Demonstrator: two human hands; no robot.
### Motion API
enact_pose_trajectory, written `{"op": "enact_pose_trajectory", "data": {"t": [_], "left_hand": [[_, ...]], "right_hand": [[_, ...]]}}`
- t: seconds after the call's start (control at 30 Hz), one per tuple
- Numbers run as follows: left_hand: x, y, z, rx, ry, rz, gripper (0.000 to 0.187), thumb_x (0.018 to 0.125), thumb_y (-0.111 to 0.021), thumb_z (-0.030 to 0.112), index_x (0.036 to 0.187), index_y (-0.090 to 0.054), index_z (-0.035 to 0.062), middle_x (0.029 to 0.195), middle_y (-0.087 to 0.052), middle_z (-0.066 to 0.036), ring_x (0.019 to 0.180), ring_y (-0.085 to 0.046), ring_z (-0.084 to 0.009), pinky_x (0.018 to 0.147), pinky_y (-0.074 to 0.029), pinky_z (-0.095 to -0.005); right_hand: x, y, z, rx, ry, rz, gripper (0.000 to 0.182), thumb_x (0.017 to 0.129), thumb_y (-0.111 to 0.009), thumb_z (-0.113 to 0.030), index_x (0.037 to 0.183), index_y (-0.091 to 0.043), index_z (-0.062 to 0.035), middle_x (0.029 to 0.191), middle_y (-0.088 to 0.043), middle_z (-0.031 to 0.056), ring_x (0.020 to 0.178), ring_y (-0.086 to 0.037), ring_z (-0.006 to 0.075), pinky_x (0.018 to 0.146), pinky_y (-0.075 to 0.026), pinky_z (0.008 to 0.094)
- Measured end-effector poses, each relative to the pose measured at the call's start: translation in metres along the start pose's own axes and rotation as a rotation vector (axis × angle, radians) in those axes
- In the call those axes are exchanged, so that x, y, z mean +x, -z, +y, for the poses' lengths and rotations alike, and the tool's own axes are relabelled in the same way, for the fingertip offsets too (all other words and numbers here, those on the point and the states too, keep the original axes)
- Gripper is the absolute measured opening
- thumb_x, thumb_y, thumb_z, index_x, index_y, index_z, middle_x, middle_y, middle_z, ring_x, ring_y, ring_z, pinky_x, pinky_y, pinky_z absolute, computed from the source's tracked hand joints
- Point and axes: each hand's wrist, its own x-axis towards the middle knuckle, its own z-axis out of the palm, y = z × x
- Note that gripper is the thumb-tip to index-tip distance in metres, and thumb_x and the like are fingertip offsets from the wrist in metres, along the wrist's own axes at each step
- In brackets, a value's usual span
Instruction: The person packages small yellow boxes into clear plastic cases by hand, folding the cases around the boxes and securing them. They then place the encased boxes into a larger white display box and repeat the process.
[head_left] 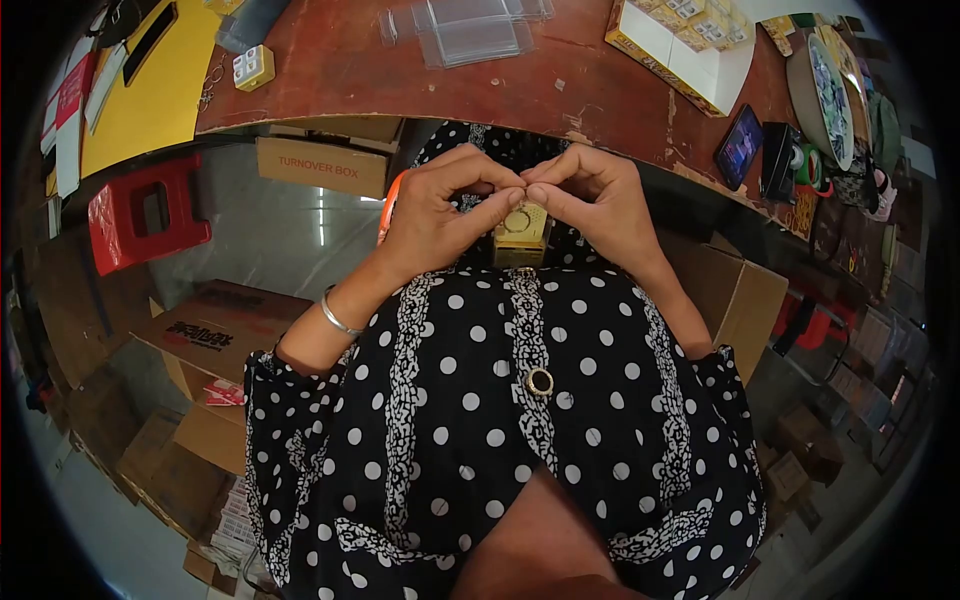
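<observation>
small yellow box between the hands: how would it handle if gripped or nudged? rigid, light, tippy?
The small yellow box looks rigid: straight edges, no sag between the left hand and right hand. Probably light, since fingertips alone seem to hold it. Flat faces suggest it would slide or tip, not roll.

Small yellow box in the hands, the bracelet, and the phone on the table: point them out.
small yellow box (522,232), head view, front face below the fingertips.
bracelet (337,319), head view, band on the left wrist.
phone (739,146), head view, screen.
</observation>
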Motion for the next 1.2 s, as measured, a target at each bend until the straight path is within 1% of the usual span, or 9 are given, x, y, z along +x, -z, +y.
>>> {"op": "enact_pose_trajectory", "data": {"t": [0.23,0.43,0.5,0.6,0.8,0.87,1.03,1.1,1.2], "left_hand": [[-0.001,-0.003,-0.007,0.005,-0.009,0.010,0.008,0.089,-0.075,0.005,0.096,-0.076,0.0008,0.089,-0.070,-0.006,0.076,-0.069,-0.0110,0.071,-0.057,-0.0231],[-0.008,-0.003,-0.025,0.037,-0.187,-0.049,0.012,0.089,-0.076,0.006,0.101,-0.076,0.0023,0.099,-0.069,-0.006,0.094,-0.068,-0.0122,0.079,-0.057,-0.0252],[-0.015,-0.006,-0.024,-0.233,0.050,-0.077,0.022,0.091,-0.076,0.006,0.113,-0.073,0.0027,0.121,-0.062,-0.009,0.109,-0.066,-0.0158,0.092,-0.057,-0.0297],[-0.021,-0.012,-0.030,-0.404,0.150,-0.108,0.030,0.092,-0.071,0.000,0.122,-0.067,0.0021,0.139,-0.052,-0.013,0.117,-0.063,-0.0192,0.105,-0.051,-0.0332],[-0.020,-0.013,-0.032,-0.409,0.177,-0.096,0.032,0.092,-0.069,-0.002,0.124,-0.066,0.0034,0.143,-0.048,-0.013,0.125,-0.058,-0.0228,0.104,-0.050,-0.0359],[-0.013,-0.013,-0.031,-0.438,0.142,-0.027,0.031,0.091,-0.070,-0.002,0.120,-0.065,0.0030,0.143,-0.049,-0.013,0.127,-0.056,-0.0238,0.104,-0.050,-0.0376],[0.004,-0.005,-0.019,-0.378,0.086,0.048,0.022,0.092,-0.071,0.002,0.113,-0.065,0.0044,0.143,-0.051,-0.016,0.125,-0.056,-0.0228,0.103,-0.046,-0.0353],[0.009,-0.003,-0.024,-0.384,0.062,0.039,0.022,0.092,-0.072,0.003,0.113,-0.065,0.0046,0.143,-0.051,-0.017,0.125,-0.055,-0.0225,0.102,-0.047,-0.0347],[0.012,-0.005,-0.025,-0.402,0.067,0.064,0.022,0.091,-0.073,0.003,0.113,-0.066,0.0049,0.142,-0.052,-0.018,0.118,-0.057,-0.0186,0.099,-0.047,-0.0325]], "right_hand": [[0.001,0.004,0.010,0.034,0.001,-0.028,0.008,0.093,-0.073,-0.005,0.095,-0.070,0.0026,0.097,-0.073,0.0068,0.088,-0.067,0.0081,0.079,-0.055,0.0240],[-0.004,0.009,0.044,-0.156,0.416,-0.017,0.008,0.090,-0.073,-0.001,0.097,-0.070,0.0022,0.102,-0.074,0.0119,0.097,-0.071,0.0182,0.086,-0.056,0.0306],[-0.006,0.009,0.047,-0.150,0.451,0.027,0.009,0.088,-0.074,0.002,0.096,-0.071,0.0015,0.104,-0.074,0.0132,0.103,-0.071,0.0240,0.090,-0.056,0.0341],[-0.012,0.009,0.045,-0.346,0.580,0.051,0.010,0.086,-0.074,0.003,0.096,-0.071,0.0011,0.106,-0.074,0.0131,0.106,-0.070,0.0256,0.092,-0.056,0.0351],[-0.015,0.016,0.045,-0.269,0.591,0.024,0.020,0.086,-0.075,-0.002,0.106,-0.071,0.0000,0.114,-0.071,0.0138,0.113,-0.067,0.0276,0.095,-0.054,0.0366],[-0.029,0.020,0.012,-0.197,0.392,0.175,0.027,0.089,-0.071,0.001,0.116,-0.068,0.0018,0.120,-0.069,0.0171,0.118,-0.064,0.0246,0.103,-0.050,0.0372],[-0.060,0.187,-0.008,-0.103,0.461,1.306,0.016,0.099,-0.065,-0.015,0.103,-0.071,-0.0007,0.097,-0.072,0.0048,0.079,-0.064,0.0101,0.069,-0.053,0.0239],[-0.090,0.269,0.011,-0.248,0.339,1.514,0.018,0.096,-0.068,-0.017,0.099,-0.073,-0.0004,0.091,-0.073,0.0046,0.076,-0.064,0.0104,0.068,-0.052,0.0263],[-0.129,0.381,0.051,-0.528,0.231,1.555,0.024,0.093,-0.070,-0.023,0.097,-0.076,-0.0007,0.085,-0.073,0.0047,0.074,-0.064,0.0115,0.068,-0.051,0.0297]]}}
